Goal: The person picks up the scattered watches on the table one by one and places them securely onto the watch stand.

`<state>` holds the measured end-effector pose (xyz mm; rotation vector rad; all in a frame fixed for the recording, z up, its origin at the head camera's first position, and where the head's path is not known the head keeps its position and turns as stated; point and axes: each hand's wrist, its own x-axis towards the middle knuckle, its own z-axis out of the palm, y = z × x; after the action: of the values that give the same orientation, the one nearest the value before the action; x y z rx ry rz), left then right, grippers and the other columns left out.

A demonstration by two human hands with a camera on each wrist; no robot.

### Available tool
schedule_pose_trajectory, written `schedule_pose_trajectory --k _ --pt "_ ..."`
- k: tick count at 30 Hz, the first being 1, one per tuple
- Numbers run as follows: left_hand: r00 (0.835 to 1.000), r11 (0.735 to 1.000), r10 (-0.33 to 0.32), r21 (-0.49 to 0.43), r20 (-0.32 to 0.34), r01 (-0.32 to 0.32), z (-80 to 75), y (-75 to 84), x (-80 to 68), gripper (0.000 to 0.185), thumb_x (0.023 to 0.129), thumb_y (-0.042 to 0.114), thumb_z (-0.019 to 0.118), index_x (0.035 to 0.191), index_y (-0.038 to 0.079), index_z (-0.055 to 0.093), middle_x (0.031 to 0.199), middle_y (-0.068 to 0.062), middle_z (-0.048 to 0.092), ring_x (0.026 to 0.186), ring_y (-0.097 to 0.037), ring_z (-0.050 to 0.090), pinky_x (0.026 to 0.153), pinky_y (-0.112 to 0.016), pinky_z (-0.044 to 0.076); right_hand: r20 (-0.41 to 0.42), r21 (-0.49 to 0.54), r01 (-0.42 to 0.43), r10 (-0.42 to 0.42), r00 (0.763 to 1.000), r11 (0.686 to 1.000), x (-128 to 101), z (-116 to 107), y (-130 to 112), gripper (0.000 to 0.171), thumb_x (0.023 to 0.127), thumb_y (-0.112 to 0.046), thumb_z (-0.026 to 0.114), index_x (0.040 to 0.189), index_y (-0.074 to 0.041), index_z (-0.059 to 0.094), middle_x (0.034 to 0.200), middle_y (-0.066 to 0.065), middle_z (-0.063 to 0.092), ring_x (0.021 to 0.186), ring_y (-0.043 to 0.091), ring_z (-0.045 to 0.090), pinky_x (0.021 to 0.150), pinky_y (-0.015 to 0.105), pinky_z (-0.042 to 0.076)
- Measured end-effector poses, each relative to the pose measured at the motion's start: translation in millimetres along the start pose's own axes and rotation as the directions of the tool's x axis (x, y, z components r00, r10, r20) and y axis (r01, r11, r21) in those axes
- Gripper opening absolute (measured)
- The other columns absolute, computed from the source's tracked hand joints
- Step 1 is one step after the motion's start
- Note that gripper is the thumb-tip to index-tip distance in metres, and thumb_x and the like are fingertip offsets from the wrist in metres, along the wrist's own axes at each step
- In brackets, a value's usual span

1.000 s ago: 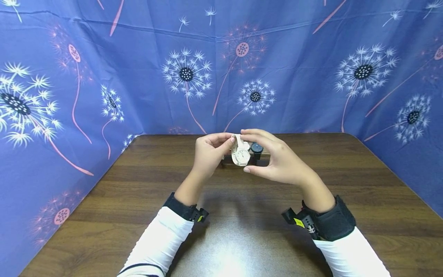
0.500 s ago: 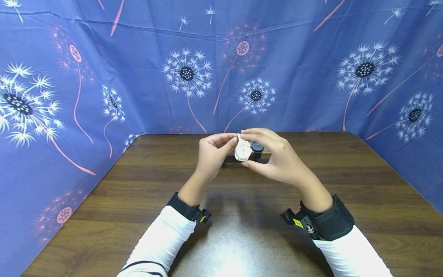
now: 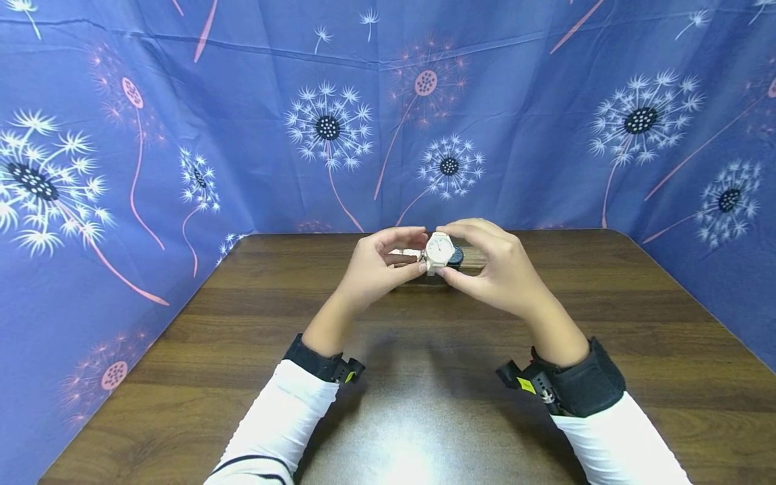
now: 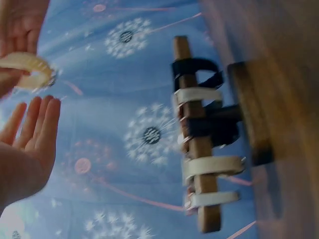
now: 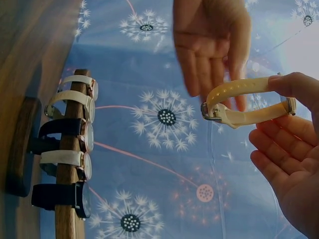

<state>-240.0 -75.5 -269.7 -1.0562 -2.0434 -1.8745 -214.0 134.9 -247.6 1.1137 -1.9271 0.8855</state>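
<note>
A white wristwatch (image 3: 440,249) is held up between my hands, its dial towards the head camera. My right hand (image 3: 500,269) pinches it between thumb and fingers at the dial end. In the right wrist view, the watch's strap (image 5: 241,88) forms a fastened-looking loop, its metal buckle (image 5: 213,113) pointing away from that hand. My left hand (image 3: 377,266) is just left of the watch, fingers straight and slightly apart, thumb tip close below the dial. Left fingers (image 4: 46,122) hold nothing in the left wrist view.
Behind the hands, a wooden watch stand (image 5: 70,174) carries several watches on its bar, with black and pale straps. It stands on the brown wooden table (image 3: 242,323). A blue dandelion-print cloth (image 3: 242,135) hangs along the back and sides.
The left fingers have let go of the strap and spread. The right hand has moved the watch slightly right and up, and its dial is now higher between the hands.
</note>
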Motion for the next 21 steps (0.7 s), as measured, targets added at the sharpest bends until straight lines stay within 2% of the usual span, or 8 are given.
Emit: schedule_pose_trajectory --k 3,4,6,8,10,12,16,21 --pt "0.987 0.974 0.139 0.169 0.083 -0.152 -2.5 4.3 -1.8 0.064 0.071 -0.005 0.084 0.129 -0.005 0.058 0.121 -0.016 0.063 0.111 -0.020 0.060 0.093 -0.034 0.052 0.000 -0.004 -0.001 0.001 1.000 1.000 0.1 -0.6 0.5 0.047 0.068 -0.003 0.083 0.113 -0.001 0.068 0.108 0.011 0.068 0.104 0.026 0.061 0.096 0.030 0.045" --pt "0.977 0.944 0.186 0.256 0.104 -0.207 -2.4 5.2 -2.3 0.066 0.070 -0.001 0.086 0.130 -0.003 0.058 0.122 -0.014 0.063 0.113 -0.019 0.059 0.094 -0.031 0.051 0.001 0.001 -0.001 0.001 1.000 1.000 0.1 -0.2 0.4 0.047 0.068 -0.004 0.083 0.113 -0.001 0.068 0.108 0.011 0.067 0.104 0.026 0.061 0.096 0.030 0.045" --pt "0.955 0.858 0.266 0.419 0.133 -0.297 -1.0 5.2 -2.6 0.068 0.068 0.008 0.089 0.129 0.000 0.060 0.122 -0.011 0.064 0.112 -0.017 0.059 0.094 -0.026 0.050 0.007 0.015 0.000 -0.001 1.000 1.000 -0.4 1.1 -0.1 0.047 0.068 -0.006 0.083 0.113 -0.002 0.069 0.108 0.011 0.067 0.103 0.025 0.060 0.095 0.030 0.045" --pt "0.938 0.777 0.317 0.528 0.140 -0.341 1.0 3.4 -2.5 0.063 0.069 0.014 0.090 0.125 0.002 0.063 0.118 -0.008 0.066 0.109 -0.015 0.060 0.091 -0.022 0.049 0.011 0.032 0.005 -0.005 1.000 0.999 -1.0 2.3 -0.9 0.047 0.068 -0.007 0.083 0.113 -0.002 0.069 0.107 0.010 0.067 0.102 0.024 0.060 0.093 0.029 0.045" --pt "0.928 0.746 0.348 0.560 0.134 -0.361 2.5 0.7 -2.5 0.055 0.071 0.012 0.088 0.120 0.001 0.065 0.113 -0.008 0.068 0.104 -0.014 0.063 0.089 -0.019 0.049 0.014 0.049 0.012 -0.013 1.000 0.999 -1.2 3.6 -2.4 0.046 0.068 -0.006 0.083 0.112 -0.002 0.070 0.106 0.010 0.067 0.101 0.024 0.060 0.091 0.028 0.046" --pt "0.925 0.755 0.363 0.545 0.116 -0.365 3.3 -1.4 -2.9 0.047 0.072 0.006 0.085 0.115 0.000 0.067 0.108 -0.009 0.070 0.098 -0.015 0.065 0.085 -0.019 0.051 0.021 0.058 0.019 -0.020 1.000 0.998 -1.4 4.6 -3.6 0.045 0.068 -0.006 0.083 0.111 -0.002 0.070 0.106 0.010 0.067 0.100 0.024 0.061 0.090 0.028 0.046" --pt "0.930 0.812 0.362 0.467 0.066 -0.349 3.6 -4.3 -2.9 0.037 0.073 -0.008 0.076 0.109 -0.005 0.068 0.103 -0.014 0.070 0.091 -0.018 0.067 0.078 -0.021 0.056 0.057 0.058 0.023 -0.026 0.998 0.998 -1.6 6.0 -5.0 0.046 0.069 -0.008 0.082 0.113 -0.002 0.069 0.109 0.009 0.066 0.104 0.024 0.060 0.091 0.029 0.046" --pt "0.937 0.855 0.350 0.411 -0.009 -0.316 4.0 -7.5 -2.7 0.029 0.076 -0.009 0.073 0.105 -0.005 0.070 0.099 -0.015 0.070 0.088 -0.020 0.068 0.073 -0.023 0.058 0.113 0.057 0.029 -0.036 0.993 0.998 -2.6 8.7 -7.5 0.052 0.070 -0.011 0.084 0.118 -0.001 0.067 0.115 0.010 0.064 0.109 0.025 0.058 0.095 0.033 0.045"
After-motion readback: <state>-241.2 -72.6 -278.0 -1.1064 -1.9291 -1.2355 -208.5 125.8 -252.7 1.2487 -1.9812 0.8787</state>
